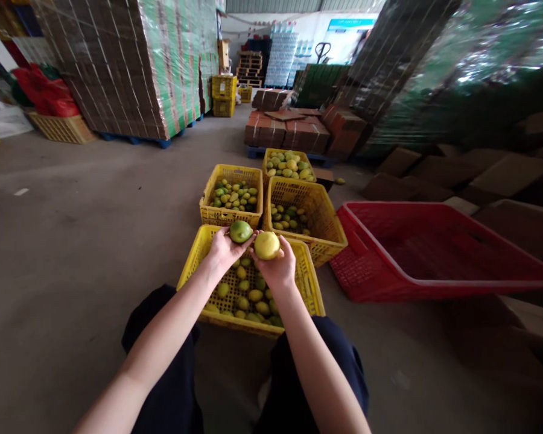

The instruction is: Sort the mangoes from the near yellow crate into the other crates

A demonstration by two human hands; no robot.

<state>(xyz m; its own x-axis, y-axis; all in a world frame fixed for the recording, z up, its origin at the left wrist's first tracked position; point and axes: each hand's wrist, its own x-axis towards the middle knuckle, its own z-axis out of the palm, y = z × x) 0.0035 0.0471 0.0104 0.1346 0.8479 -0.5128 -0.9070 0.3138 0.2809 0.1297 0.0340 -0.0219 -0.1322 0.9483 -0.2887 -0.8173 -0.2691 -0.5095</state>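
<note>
One broad grey floor [95,241], running front to back beneath everything. Towering over it at the left, a film-wrapped stack [176,66] on blue supports; at the right, a shiny green wrapped stack [470,66], blurred toward the edge. Further back, down the middle, a low pile of reddish-brown cartons [283,132]. Then a large red crate [375,289], lying to the right of the yellow ones.

Next in size, a near yellow crate [317,283], just in front of two dark-clad knees [326,355], with green and yellow fruit lying over its perforated bottom. Right beyond it, a left yellow crate [230,220], well covered inside with similar fruit, and a right yellow crate [330,211], with fruit grouped toward its left side. Behind those, a far yellow crate [265,166], heaped with larger-looking pieces.

Smaller again, above the back part of the near yellow crate: a left grip [221,247], partly curled and cupped beneath a green fruit [241,231]; a right grip [278,265], bent around a yellow fruit [266,245] from below and the side. Both pieces held close together, green at left, yellow at right; impossible to tell whether touching.
</note>
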